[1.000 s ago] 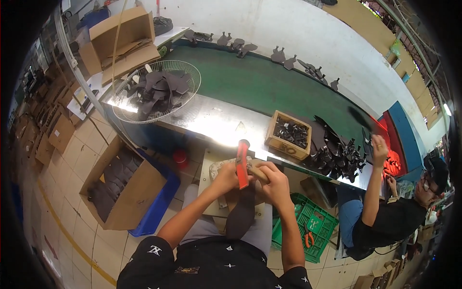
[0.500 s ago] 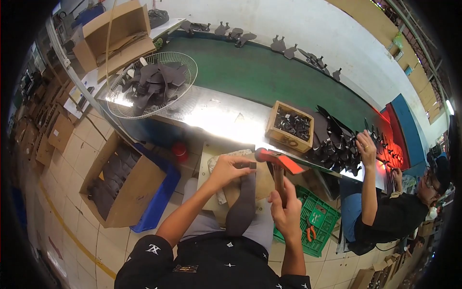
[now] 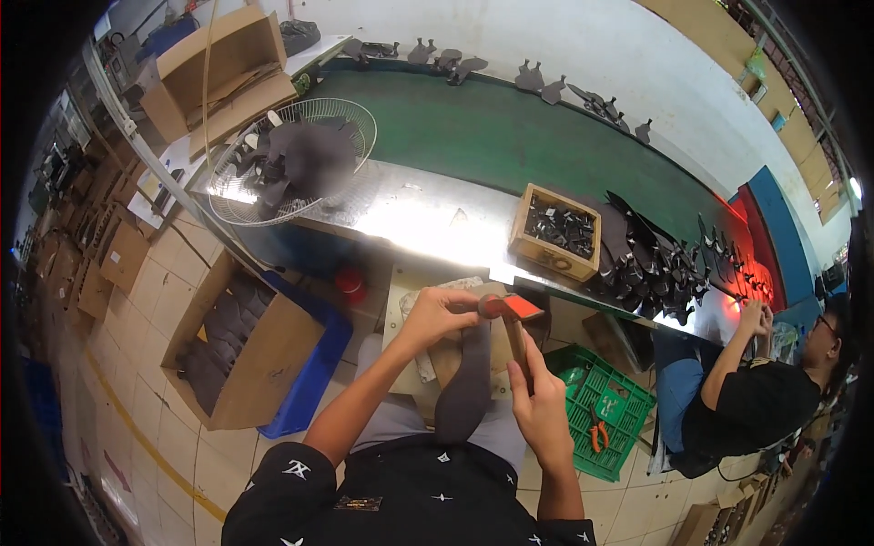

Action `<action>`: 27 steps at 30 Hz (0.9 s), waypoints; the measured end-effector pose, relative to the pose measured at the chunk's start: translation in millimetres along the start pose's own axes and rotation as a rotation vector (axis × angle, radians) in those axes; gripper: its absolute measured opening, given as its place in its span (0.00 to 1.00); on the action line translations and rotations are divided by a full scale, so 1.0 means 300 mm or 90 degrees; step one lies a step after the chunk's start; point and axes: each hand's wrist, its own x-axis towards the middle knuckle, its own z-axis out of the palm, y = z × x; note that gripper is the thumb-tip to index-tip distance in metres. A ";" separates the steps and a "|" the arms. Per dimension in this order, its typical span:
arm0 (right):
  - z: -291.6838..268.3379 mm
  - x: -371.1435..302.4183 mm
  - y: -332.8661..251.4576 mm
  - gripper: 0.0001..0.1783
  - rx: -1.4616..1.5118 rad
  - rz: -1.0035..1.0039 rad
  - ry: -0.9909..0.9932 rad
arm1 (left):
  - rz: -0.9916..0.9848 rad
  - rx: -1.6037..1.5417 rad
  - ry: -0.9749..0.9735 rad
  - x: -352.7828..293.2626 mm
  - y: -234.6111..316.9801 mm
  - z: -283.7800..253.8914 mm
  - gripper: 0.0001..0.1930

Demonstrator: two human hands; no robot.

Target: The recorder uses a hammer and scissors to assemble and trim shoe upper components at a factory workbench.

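Head view: left hand (image 3: 439, 318) arched over the worktop (image 3: 403, 282), its grip unclear beside the hammer's head (image 3: 521, 309); near the right edge, the right hand (image 3: 544, 400) clasps the handle (image 3: 517, 346).

Black short-sleeved shirt (image 3: 410, 478), scattered white star-like motifs (image 3: 442, 497); larger white emblem (image 3: 296, 469) on left sleeve (image 3: 273, 500). Small dark rectangular patch (image 3: 358, 503), faintly printed, on shirt front. Light grey trousers (image 3: 393, 426).
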 end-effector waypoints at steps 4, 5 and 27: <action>-0.027 -0.017 -0.051 0.24 0.016 -0.099 0.118 | 0.012 0.041 0.005 -0.011 0.018 0.003 0.13; -0.042 -0.023 -0.081 0.21 0.034 -0.111 0.121 | -0.012 0.008 0.004 -0.010 0.024 0.000 0.13; 0.034 -0.025 0.061 0.21 -0.039 -0.139 0.075 | 0.170 0.461 0.019 -0.021 -0.043 0.002 0.54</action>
